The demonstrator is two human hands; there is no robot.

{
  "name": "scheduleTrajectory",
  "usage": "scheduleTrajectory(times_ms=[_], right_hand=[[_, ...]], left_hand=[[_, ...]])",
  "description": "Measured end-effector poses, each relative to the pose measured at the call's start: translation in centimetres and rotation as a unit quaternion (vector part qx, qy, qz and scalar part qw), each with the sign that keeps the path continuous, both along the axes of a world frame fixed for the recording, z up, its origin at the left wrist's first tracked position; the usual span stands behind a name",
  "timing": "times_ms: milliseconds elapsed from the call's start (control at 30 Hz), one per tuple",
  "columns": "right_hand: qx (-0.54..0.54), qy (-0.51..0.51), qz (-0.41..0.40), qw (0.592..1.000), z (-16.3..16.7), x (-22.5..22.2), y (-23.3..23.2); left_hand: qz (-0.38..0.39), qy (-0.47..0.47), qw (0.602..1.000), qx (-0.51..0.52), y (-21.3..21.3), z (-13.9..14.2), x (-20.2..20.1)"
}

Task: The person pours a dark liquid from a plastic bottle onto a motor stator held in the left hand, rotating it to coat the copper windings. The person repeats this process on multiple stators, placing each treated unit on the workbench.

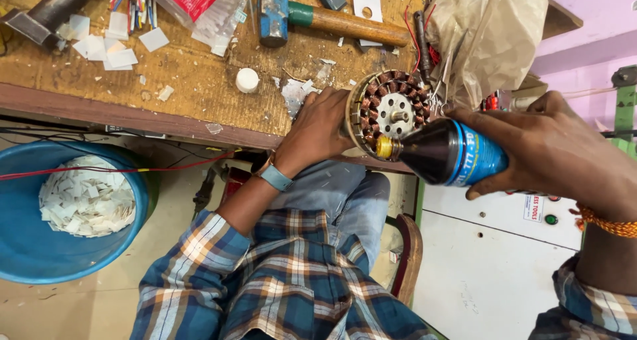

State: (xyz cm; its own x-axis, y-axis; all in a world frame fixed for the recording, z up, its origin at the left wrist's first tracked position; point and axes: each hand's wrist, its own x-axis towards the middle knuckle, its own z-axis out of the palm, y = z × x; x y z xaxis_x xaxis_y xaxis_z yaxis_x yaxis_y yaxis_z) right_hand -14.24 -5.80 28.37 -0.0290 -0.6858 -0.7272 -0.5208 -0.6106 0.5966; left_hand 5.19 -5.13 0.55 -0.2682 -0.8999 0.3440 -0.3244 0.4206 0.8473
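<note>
- A person's left hand (317,129) closes around the rim of a round motor stator (391,114), its copper windings ringed about a pale metal hub with a short shaft at the centre; the stator is held on edge at the front lip of a worn wooden workbench (199,88).
- The right hand (551,147) grips a dark spray can (451,154) with a blue label, fingers wrapped round the body; the can lies nearly level, its yellow nozzle (384,147) touching or just short of the stator's lower rim.
- A blue watch strap (275,177) circles the left wrist and an orange thread band (607,224) the right; both arms wear blue, white and brown checked sleeves, over jeans.
- Thin wires, some red, trail from the stator's far side toward a crumpled brown plastic bag (491,35) just beside it on the bench.
- Farther back on the bench lies a hammer (312,15) with a blue head and a wooden handle banded green near the head.
- A small white cap (247,80) sits near the bench's middle, well to the left of the stator, among scattered white paper slips (106,45).
- A clear packet (202,8) with a red card rests at the bench's back edge, beside a bundle of coloured wires.
- Below the bench on the left stands a blue tub (40,247) holding a heap of white paper scraps; a red wire (119,170) runs across above it.
</note>
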Motion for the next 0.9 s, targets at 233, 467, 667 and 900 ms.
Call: scheduleTrajectory(times_ms=[233, 467, 667, 900], right_hand=[[-0.047, -0.314, 0.049, 0.947, -3.4, -8.3, 1.4], [-0.226, -0.718, -0.104, 0.650, -11.1, -19.5, 5.6], [-0.324, -0.907, -0.161, 0.216, -24.5, -24.2, 6.2], [-0.324, -0.931, -0.170, -0.009, -35.6, -28.0, 4.0]], left_hand=[[0.004, -0.019, 1.000, 0.022, 0.0, -0.6, -0.7], [0.051, -0.165, 0.975, -0.143, 2.7, 0.2, 0.5], [0.005, -0.337, 0.840, -0.425, 2.7, 4.4, 9.5], [-0.056, -0.445, 0.585, -0.676, -3.8, 13.2, 11.7]])
